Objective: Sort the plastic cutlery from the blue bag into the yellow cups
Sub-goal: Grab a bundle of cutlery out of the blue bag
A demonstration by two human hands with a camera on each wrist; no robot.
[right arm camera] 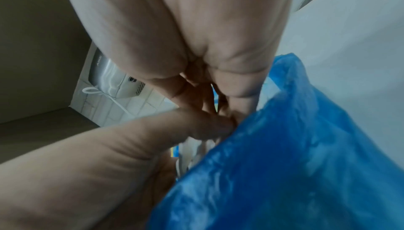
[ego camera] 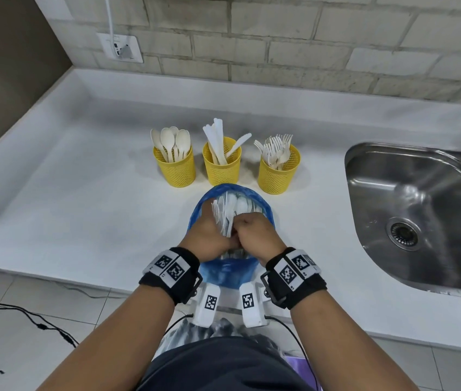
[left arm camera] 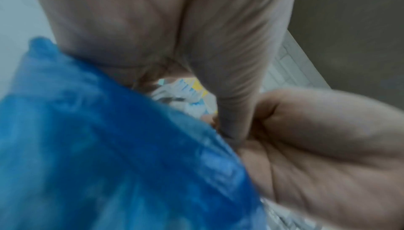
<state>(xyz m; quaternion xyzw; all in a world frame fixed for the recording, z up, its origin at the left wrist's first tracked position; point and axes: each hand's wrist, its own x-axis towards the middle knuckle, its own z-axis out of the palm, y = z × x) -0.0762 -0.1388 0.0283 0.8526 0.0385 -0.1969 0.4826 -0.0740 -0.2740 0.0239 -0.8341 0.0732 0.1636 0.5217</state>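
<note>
Three yellow mesh cups stand in a row on the white counter: the spoon cup [ego camera: 175, 168], the knife cup [ego camera: 221, 164] and the fork cup [ego camera: 278, 172]. In front of them lies the open blue bag [ego camera: 225, 270], also seen as the blue bag [left arm camera: 109, 147] and the blue bag [right arm camera: 284, 147]. Both hands are inside its mouth. My left hand [ego camera: 218, 225] grips a bundle of white cutlery [ego camera: 227, 214]. My right hand [ego camera: 244, 225] is curled against the same bundle and pinches pieces of it. Both wrist views are blurred and show only slivers of cutlery [right arm camera: 196, 150] between the hands.
A steel sink [ego camera: 421, 215] is set into the counter [ego camera: 82, 198] at the right. A brick wall with a socket [ego camera: 120, 48] runs along the back. Black cables [ego camera: 26, 317] trail on the tiled floor to the left.
</note>
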